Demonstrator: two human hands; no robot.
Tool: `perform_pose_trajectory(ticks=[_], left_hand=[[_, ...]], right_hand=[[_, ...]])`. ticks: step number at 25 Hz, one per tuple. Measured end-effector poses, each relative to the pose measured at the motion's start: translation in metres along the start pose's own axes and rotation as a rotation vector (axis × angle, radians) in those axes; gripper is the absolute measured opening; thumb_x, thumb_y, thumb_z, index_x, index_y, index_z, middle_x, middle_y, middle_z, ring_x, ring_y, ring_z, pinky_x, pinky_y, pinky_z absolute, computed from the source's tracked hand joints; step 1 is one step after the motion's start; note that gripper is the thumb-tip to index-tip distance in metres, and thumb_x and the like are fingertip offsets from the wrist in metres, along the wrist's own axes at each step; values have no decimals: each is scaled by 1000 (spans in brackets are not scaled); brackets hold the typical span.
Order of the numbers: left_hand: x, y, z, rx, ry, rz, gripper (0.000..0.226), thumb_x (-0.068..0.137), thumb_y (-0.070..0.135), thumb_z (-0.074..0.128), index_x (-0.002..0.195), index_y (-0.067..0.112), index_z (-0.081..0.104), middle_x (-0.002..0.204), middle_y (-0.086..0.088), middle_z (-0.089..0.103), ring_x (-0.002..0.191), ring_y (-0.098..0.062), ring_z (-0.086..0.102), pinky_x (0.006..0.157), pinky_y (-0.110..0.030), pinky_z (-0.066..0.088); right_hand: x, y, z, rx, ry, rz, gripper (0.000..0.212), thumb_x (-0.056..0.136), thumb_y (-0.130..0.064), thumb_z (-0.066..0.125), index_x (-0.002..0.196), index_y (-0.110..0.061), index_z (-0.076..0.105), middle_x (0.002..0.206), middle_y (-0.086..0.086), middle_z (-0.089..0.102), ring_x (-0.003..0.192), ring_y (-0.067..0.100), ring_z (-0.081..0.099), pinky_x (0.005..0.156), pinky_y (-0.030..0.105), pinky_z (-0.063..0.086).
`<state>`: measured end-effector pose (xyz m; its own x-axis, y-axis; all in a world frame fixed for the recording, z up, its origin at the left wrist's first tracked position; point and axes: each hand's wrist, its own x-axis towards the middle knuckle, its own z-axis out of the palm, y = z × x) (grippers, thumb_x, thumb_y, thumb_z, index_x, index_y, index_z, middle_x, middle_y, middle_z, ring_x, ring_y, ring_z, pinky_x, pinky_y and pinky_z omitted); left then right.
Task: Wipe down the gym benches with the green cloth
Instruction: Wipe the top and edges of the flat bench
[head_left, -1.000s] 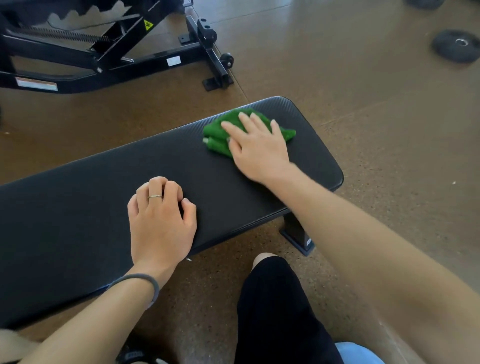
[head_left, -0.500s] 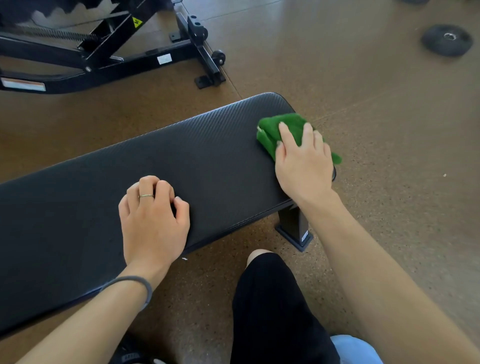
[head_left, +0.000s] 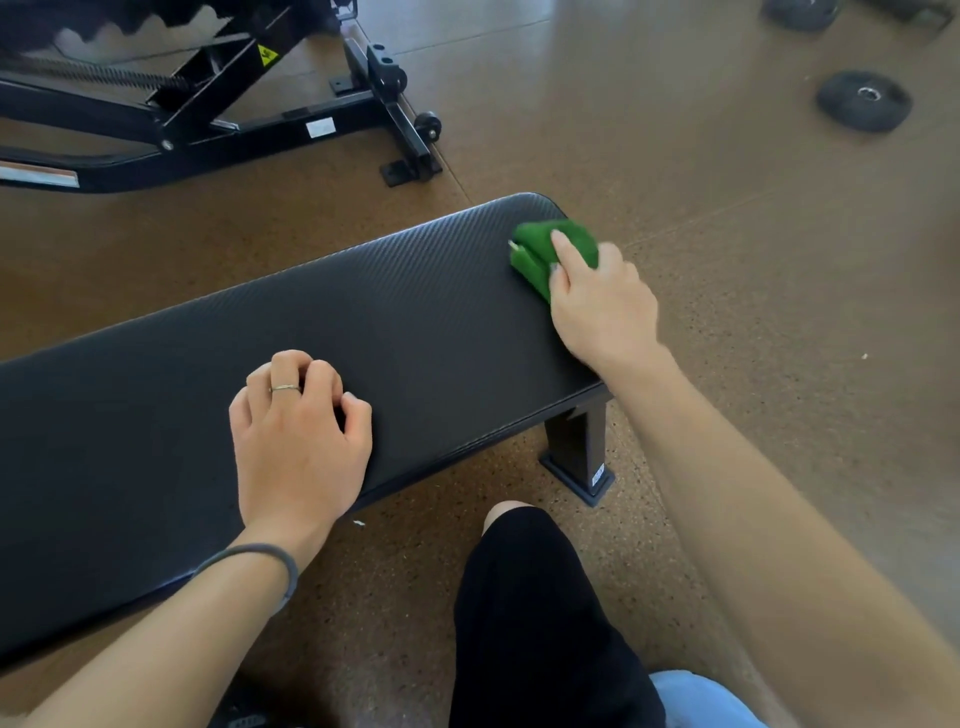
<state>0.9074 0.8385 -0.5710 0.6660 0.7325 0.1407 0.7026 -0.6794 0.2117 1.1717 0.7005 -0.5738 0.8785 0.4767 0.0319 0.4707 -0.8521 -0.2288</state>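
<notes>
The right hand (head_left: 602, 306) hides much of the bunched green terry cloth (head_left: 545, 247) at the black padded desk's (head_left: 363, 322) far corner; brown speckled floor (head_left: 727, 234) lies just beyond its fingers (head_left: 563, 247), which curl over the cloth. The left hand (head_left: 298, 441) rests knuckled mid-desk, its fingers curled, holding nothing.

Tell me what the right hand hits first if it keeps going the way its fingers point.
The right hand points up-left over the green cloth; past the bench pad's far edge lies bare floor, then probably the adjustable bench frame's foot.
</notes>
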Motion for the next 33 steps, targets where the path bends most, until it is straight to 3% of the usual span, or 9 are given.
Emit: perform_pose_trajectory(ticks=[3, 9, 12, 15, 18, 21, 24, 28, 33], left_hand=[[0, 0, 1, -1, 8, 9, 30, 98, 33, 37, 95, 12, 58, 120, -10, 53, 115, -34, 48, 104, -53, 41], [1, -1, 0, -11, 10, 7, 19, 99, 27, 49, 92, 12, 58, 119, -11, 53, 116, -35, 48, 104, -53, 40], [-2, 0, -1, -22, 21, 12, 16, 98, 24, 52, 92, 11, 59, 119, -12, 53, 115, -36, 48, 103, -54, 40], [-1, 1, 1, -9, 29, 3, 15, 98, 23, 53, 93, 10, 59, 119, -12, 53, 115, -37, 48, 103, -55, 41], [1, -1, 1, -11, 17, 6, 18, 98, 25, 51, 94, 11, 60, 119, -12, 54, 116, -36, 48, 104, -55, 41], [2, -1, -1, -14, 8, 10, 20, 99, 27, 50, 93, 11, 61, 120, -11, 53, 117, -34, 48, 104, -54, 41], [0, -1, -1, -6, 16, 12, 20, 99, 27, 50, 92, 11, 60, 118, -10, 53, 116, -34, 48, 103, -54, 41], [0, 0, -1, -25, 13, 3, 19, 99, 27, 50, 90, 12, 59, 118, -9, 52, 116, -34, 47, 102, -53, 40], [-1, -2, -2, -46, 14, 1, 21, 99, 29, 50, 91, 12, 60, 120, -9, 54, 116, -33, 48, 105, -53, 41]], right_hand=[[-60, 22, -2, -43, 78, 53, 48, 108, -42, 32, 155, -35, 38, 131, 16, 50, 107, 38, 54, 90, 46, 45], [13, 0, -9, 101, -82, 100, 50, 109, -44, 22, 158, -39, 27, 133, 18, 51, 117, 40, 56, 95, 47, 42], [-42, 11, 0, 43, 58, 150, 49, 109, -42, 30, 158, -35, 33, 128, 18, 50, 111, 37, 53, 92, 46, 43], [-89, 10, 16, 11, 177, 173, 48, 108, -37, 34, 155, -28, 40, 136, 22, 47, 119, 40, 48, 99, 50, 42], [-37, 2, 12, -37, 124, 128, 50, 108, -37, 29, 156, -25, 37, 135, 22, 51, 119, 40, 51, 101, 50, 38], [-17, -7, 10, -42, 83, 166, 51, 108, -36, 28, 157, -25, 35, 146, 25, 46, 131, 41, 47, 108, 52, 35], [-95, -60, 26, -45, 189, 60, 50, 104, -33, 36, 152, -22, 45, 156, 29, 38, 144, 45, 37, 117, 60, 28], [-146, -72, 27, 22, 76, -245, 50, 107, -38, 33, 156, -29, 41, 163, 20, 34, 152, 36, 29, 123, 56, 22], [-85, -15, 16, 27, 138, -132, 47, 107, -35, 35, 151, -26, 50, 158, 14, 45, 149, 31, 37, 125, 51, 23]])
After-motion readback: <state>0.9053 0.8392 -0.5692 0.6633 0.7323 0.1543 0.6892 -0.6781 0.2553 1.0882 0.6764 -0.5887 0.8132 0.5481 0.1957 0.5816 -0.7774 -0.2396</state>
